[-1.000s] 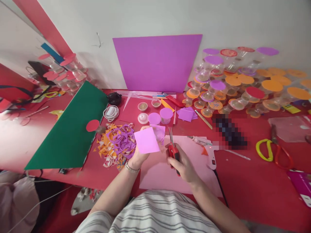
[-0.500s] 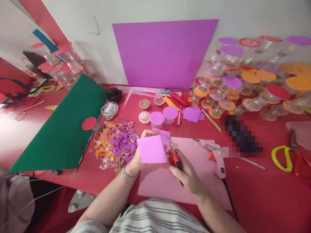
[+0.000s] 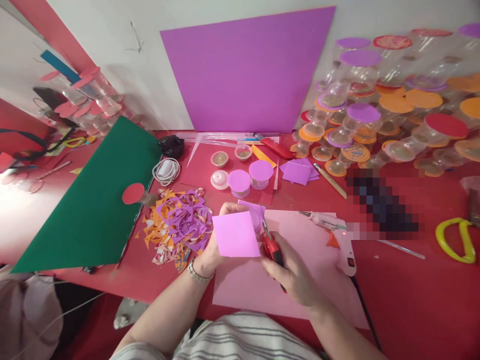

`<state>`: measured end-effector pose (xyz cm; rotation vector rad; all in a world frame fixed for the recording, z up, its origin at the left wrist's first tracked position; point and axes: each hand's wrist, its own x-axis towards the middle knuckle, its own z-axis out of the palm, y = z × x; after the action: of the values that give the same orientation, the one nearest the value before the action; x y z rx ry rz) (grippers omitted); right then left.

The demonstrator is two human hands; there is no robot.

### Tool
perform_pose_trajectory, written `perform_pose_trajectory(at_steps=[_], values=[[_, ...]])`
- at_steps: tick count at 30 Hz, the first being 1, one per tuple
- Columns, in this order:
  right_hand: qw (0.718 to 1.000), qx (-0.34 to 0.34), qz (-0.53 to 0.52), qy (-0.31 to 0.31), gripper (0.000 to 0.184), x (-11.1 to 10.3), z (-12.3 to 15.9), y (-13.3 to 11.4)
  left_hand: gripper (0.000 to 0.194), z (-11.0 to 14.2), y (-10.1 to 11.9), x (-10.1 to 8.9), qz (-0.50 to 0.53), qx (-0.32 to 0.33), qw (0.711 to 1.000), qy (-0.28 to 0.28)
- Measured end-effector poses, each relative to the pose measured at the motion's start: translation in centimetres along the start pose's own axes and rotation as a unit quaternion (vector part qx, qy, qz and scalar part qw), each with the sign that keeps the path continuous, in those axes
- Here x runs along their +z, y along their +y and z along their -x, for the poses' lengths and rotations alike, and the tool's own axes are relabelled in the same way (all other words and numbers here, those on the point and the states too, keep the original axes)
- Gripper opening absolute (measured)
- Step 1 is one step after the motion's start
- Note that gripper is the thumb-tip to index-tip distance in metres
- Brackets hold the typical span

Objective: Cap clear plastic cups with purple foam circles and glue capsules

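Observation:
In front of my body, my left hand (image 3: pixel 211 250) is closed on a purple foam square (image 3: pixel 237 235) that faces me. Behind it shows a second purple square with a clear, round plastic part (image 3: pixel 257 219), which the front square partly hides. My right hand (image 3: pixel 290 276) grips scissors (image 3: pixel 274 250) with red and black handles. Their blades point up along the right edge of the squares; whether they are cutting into the foam is unclear. Below my hands lies a pink sheet (image 3: pixel 251 287).
Purple and orange scraps (image 3: pixel 183 217) are heaped on the left beside a green board (image 3: pixel 86 200). On the right are a glue gun (image 3: pixel 337 230) and yellow-handled scissors (image 3: pixel 442 245). Clear containers with coloured discs (image 3: pixel 363 112) stack at the back right. Purple squares (image 3: pixel 298 171) lie behind the pink sheet.
The whole view has shifted slightly as my head moved. Both hands keep nearly the same pose, with the scissors still beside the purple squares.

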<state>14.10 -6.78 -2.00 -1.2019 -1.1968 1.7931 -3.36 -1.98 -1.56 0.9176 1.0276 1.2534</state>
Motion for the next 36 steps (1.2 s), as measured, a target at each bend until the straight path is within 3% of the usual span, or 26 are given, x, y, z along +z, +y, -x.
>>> perform_pose_trajectory(at_steps=[11, 17, 28, 32, 36], values=[[1.0, -0.003, 0.005, -0.001, 0.018, 0.1, -0.1, 0.0, 0.044, 0.0, 0.1, -0.1, 0.031, -0.02, 0.999, 0.028], [1.0, 0.0, -0.006, -0.004, 0.019, 0.2, -0.1, 0.1, 0.049, 0.0, 0.2, -0.5, 0.016, -0.011, 1.0, 0.004], [1.0, 0.022, -0.007, -0.009, 0.019, 0.3, -0.2, -0.3, 0.037, 0.0, 1.8, 0.2, 0.071, -0.131, 0.989, 0.018], [1.0, 0.019, -0.004, -0.002, 0.02, 0.4, -0.1, -0.3, 0.041, 0.2, 2.6, 0.5, 0.08, -0.138, 0.987, 0.027], [1.0, 0.025, -0.006, -0.006, 0.02, 0.4, -0.1, -0.2, 0.043, 0.2, 2.5, 0.1, 0.058, -0.118, 0.991, 0.001]])
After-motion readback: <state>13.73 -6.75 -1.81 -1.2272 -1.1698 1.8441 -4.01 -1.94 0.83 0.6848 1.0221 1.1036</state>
